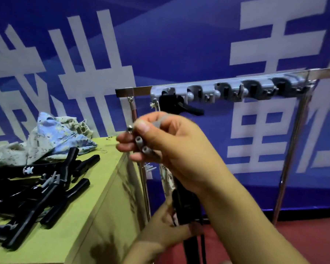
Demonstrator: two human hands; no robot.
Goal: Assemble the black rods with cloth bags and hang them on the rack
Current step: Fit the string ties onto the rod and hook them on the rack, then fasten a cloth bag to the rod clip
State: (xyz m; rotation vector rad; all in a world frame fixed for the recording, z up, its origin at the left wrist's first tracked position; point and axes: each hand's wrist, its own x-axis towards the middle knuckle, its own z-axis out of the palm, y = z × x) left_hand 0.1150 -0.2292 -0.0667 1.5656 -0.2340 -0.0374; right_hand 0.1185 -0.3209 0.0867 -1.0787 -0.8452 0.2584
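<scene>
Grey bits: a few short grey tubes (143,146) are pinched in the right hand (166,147), their hollow ends pointing at the camera.
Right hand: raised in front of the rack, fingers curled in tight, thumb pressed on top. Not open at all, it's a proper pinch grip on those tubes. A small shiny metal tip (129,128) pokes out just past the fingertips; can't tell what it belongs to.
Left hand: the left hand (165,227) is low down, fingers wrapped around the lower part of the hanging rod (187,204), so closed on it.
Hanging rod: black, already up in the leftmost clip of the rack (227,88), dangling down beside the table edge. A patterned cloth bag (167,181) hangs along it, mostly hidden behind the right wrist.
Rack: metal bar on two thin legs, with a grey row of clips; the other clips look free.
Table: the yellow-green table (80,216) is on the left with a messy pile of black rods (38,195) lying across each other.
Cloth pile: crumpled blue and beige floral bags (53,138) sit at the back of the table, just behind the rods.
Backdrop: blue banner (179,44) with big white characters.
</scene>
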